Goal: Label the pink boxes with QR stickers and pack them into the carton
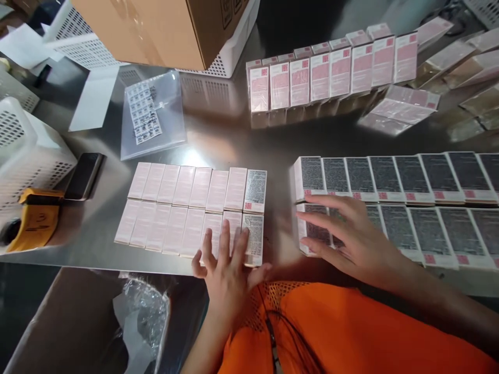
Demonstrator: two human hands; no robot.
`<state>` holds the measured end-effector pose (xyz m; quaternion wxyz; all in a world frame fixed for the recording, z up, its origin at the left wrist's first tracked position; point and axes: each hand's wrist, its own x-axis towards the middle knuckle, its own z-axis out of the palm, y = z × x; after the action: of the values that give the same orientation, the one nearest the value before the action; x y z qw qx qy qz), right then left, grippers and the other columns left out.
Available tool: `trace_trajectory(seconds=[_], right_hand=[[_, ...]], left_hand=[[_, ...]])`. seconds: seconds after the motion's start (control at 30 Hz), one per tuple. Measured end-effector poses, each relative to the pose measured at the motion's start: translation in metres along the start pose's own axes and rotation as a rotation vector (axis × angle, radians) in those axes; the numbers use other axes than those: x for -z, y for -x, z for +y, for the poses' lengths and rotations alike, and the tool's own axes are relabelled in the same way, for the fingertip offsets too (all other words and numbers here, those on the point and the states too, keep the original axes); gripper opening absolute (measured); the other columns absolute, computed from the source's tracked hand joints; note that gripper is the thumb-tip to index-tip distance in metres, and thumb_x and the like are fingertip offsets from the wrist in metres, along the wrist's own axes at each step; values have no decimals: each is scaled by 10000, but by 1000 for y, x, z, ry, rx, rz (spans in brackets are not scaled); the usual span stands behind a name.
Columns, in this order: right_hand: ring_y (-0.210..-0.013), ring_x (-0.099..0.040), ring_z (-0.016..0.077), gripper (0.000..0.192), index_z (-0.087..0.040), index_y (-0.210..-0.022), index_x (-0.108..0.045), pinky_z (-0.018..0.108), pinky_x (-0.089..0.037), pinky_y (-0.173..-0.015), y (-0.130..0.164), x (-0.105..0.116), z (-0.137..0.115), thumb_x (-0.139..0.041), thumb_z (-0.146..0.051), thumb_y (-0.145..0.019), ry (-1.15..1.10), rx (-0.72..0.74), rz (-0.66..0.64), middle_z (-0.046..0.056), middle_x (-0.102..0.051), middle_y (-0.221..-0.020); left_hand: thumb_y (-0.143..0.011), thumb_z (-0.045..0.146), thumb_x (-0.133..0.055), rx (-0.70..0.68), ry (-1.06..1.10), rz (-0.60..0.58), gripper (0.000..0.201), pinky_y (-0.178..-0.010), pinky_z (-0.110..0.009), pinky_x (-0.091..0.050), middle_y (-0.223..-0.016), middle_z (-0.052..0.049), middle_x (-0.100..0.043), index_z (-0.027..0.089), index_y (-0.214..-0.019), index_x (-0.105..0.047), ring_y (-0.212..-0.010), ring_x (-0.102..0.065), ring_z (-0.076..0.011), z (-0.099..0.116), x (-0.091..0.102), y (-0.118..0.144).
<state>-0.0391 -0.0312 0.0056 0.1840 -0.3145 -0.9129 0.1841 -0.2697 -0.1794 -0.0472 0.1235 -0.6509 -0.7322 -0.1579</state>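
left hand (225, 270) lay flat, fingers spread, on pink boxes (191, 208), 2 rows nearly full; right hand (353, 236) flat, fingers loose, on the printed-side boxes (397, 205), many left.

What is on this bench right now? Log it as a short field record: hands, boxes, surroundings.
left hand: flat, fingers spread on the near row of the pink box block
right hand: flat on the left end of the dark-printed box rows
pink box block: two rows lying flat, edges touching
standing boxes: upright row at the back
table: bare metal
also present: cardboard carton, white baskets, label sheet in bag, phone, yellow tool
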Motion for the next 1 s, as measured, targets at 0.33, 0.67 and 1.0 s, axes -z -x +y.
trace_trajectory(seconds=[0.33, 0.67, 1.0], right_hand=[[-1252, -537, 381, 469, -244, -1316, -612, 584, -351, -1017, -37, 44, 113, -498, -530, -962, 140, -81, -35, 148, -616, -1312], [-1349, -465, 374, 329, -204, -1047, -675, 563, -242, -1028, -85, 35, 132, -551, -473, -903, -6, -98, -379, 133, -663, -1273], [-882, -614, 249, 331, -203, -872, -649, 448, -291, -913, -122, 21, 94, -619, -532, -846, -15, -30, -412, 48, -696, -896]], left_hand=[[-911, 284, -641, -312, 284, 83, 433, -1036, -447, -397, -1263, -129, -692, 129, -1315, -624, -1281, -533, -314, 80, 11, -1], [-909, 59, -483, -411, 255, 52, 405, -1023, -417, -467, -1251, -149, -698, 74, -1289, -625, -1186, -621, -269, 126, -27, -23], [-942, 213, -642, -110, 186, 190, 257, -1049, -435, -353, -1145, -59, -754, 163, -1188, -695, -1152, -602, -274, 91, -10, 6]])
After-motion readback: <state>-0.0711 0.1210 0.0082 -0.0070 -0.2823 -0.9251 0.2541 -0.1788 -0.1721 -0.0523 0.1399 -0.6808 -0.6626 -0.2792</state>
